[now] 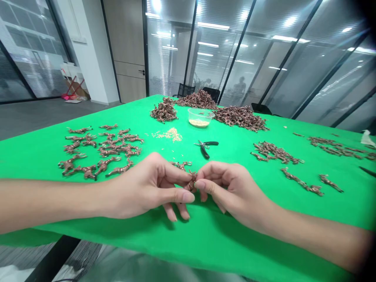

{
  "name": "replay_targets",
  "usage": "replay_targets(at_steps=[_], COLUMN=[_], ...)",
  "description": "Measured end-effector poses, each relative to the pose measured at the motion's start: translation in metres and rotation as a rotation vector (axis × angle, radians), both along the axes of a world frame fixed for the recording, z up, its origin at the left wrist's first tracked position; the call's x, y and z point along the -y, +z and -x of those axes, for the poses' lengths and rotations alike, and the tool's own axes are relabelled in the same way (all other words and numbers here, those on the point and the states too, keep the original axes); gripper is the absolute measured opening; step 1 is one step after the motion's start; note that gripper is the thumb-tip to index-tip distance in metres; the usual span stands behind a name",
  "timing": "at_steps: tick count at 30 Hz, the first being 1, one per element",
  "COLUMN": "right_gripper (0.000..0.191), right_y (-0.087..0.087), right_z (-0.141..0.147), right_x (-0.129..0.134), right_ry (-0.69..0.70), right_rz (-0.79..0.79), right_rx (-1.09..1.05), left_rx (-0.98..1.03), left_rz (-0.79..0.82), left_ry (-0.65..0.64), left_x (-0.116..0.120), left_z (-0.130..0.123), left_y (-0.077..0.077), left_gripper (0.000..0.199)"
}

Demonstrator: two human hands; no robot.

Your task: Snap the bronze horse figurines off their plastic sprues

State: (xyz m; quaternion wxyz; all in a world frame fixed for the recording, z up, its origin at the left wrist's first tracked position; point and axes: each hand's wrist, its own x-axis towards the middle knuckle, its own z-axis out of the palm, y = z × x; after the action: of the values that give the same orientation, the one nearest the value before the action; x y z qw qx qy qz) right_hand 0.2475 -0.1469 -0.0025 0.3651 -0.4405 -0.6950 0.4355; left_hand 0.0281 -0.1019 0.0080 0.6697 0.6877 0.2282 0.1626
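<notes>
My left hand [155, 188] pinches a small brown animal figurine [190, 185], which looks like a deer, between thumb and forefinger. Its other fingers hang loosely below. Against the figurine's right side, my right hand [226, 186] has thumb and forefinger pressed together; whatever lies between these fingertips is too small to make out. Just behind the fingers another brown figurine [181, 165] lies on the green cloth. Beyond it rest black-handled pliers [205, 149], their handles spread, and a scatter of tiny gold pieces [173, 134].
Several figurines [108, 147] lie spread out at the left, and a cluster [276, 152] lies at the right. Large heaps [241, 117] stand at the back around a clear plastic tub [201, 117] holding gold pieces. The green-covered table's [164, 246] front edge is close to me.
</notes>
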Motion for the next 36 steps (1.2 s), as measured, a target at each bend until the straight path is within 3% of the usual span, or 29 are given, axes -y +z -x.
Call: replay_targets(at_steps=[6, 13, 22, 36], right_gripper=[0.015, 0.025, 0.025, 0.019], right_y=[0.0027, 0.0037, 0.0029, -0.0002], right_z=[0.0018, 0.0021, 0.0025, 0.0022], right_x=[0.0020, 0.0020, 0.0023, 0.0056], right_ry=[-0.012, -0.021, -0.014, -0.043], right_rz=[-0.060, 0.001, 0.047, -0.187], right_rx=[0.046, 0.035, -0.013, 0.208], left_rx=[0.009, 0.002, -0.013, 0.020], left_rz=[0.007, 0.017, -0.010, 0.030], left_ry=[-0.004, -0.010, -0.010, 0.107], left_x=[-0.0001, 0.0000, -0.0007, 0.0002], left_z=[0.0002, -0.0010, 0.0017, -0.0034], left_y=[0.0003, 0.0017, -0.0002, 0.0001], left_gripper=[0.014, 0.016, 0.023, 0.025])
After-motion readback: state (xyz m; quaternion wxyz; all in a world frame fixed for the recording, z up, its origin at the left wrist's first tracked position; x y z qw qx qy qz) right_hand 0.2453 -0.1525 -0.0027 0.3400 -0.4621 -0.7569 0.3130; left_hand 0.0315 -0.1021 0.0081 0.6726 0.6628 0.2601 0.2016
